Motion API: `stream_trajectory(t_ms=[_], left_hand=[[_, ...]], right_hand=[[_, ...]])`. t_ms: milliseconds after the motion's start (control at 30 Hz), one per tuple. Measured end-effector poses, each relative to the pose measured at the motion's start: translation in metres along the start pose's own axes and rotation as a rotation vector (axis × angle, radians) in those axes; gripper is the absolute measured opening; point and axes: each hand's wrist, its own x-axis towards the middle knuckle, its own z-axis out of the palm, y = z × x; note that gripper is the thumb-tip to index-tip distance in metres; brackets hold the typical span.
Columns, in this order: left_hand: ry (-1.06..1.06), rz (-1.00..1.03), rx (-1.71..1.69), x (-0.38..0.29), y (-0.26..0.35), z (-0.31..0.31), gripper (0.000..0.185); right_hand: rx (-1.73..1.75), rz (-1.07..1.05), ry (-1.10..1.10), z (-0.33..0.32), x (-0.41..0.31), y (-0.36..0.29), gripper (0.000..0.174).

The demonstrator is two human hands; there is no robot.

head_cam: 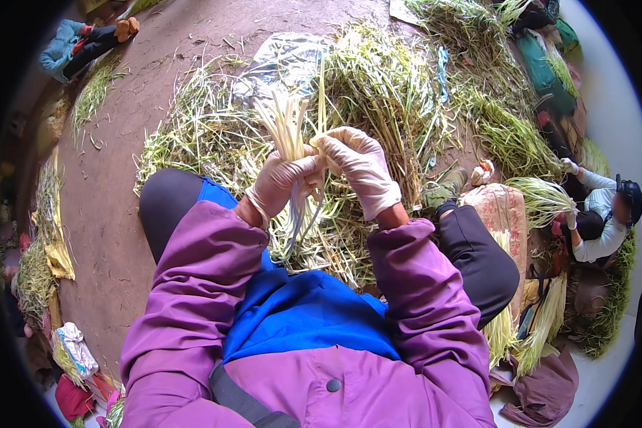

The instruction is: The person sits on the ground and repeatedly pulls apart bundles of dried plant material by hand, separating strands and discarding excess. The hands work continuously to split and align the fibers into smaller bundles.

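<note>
My left hand (284, 179), in a pale thin glove, is closed around a small bundle of pale stalks (281, 125). Their whitish ends fan out above the fist, and the leafy ends (299, 214) hang below it. Close beside it, my gloved right hand (359, 168) pinches a thin yellow-green stalk (322, 96) between thumb and fingers. The stalk's lower part is hidden by the hands. Under both hands spreads a heap of loose leafy stalks (214, 134). A thicker pile of green stalks (380, 80) lies just beyond.
A clear plastic sheet (286, 59) lies among the stalks. On my right are a stuffed woven sack (495, 208), bundles of pale stalks (543, 326) and a co-worker (602, 214) holding stalks. Another person (85, 45) sits at the far left, across the brown floor (104, 214).
</note>
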Motion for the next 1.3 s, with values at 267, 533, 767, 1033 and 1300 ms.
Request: stream_trajectory(t_ms=[267, 533, 767, 1033, 1300], left_hand=[[0.220, -0.018, -0.188, 0.008, -0.005, -0.002, 0.016], [0.165, 0.165, -0.188, 0.007, 0.009, -0.025, 0.023], [0.325, 0.295, -0.259, 0.004, 0.031, -0.040, 0.016], [0.257, 0.217, -0.255, 0.006, 0.021, -0.033, 0.015], [0.180, 0.114, -0.165, 0.003, 0.019, -0.025, 0.024]], right_hand=[[0.062, -0.074, 0.024, -0.003, -0.003, 0.005, 0.016], [-0.586, -0.312, -0.125, -0.027, -0.032, 0.031, 0.010], [-1.482, 0.547, -0.407, -0.062, -0.055, 0.062, 0.023], [-0.488, -0.129, -0.163, -0.028, -0.029, 0.049, 0.054], [-0.262, 0.079, -0.110, -0.007, -0.024, 0.043, 0.021]])
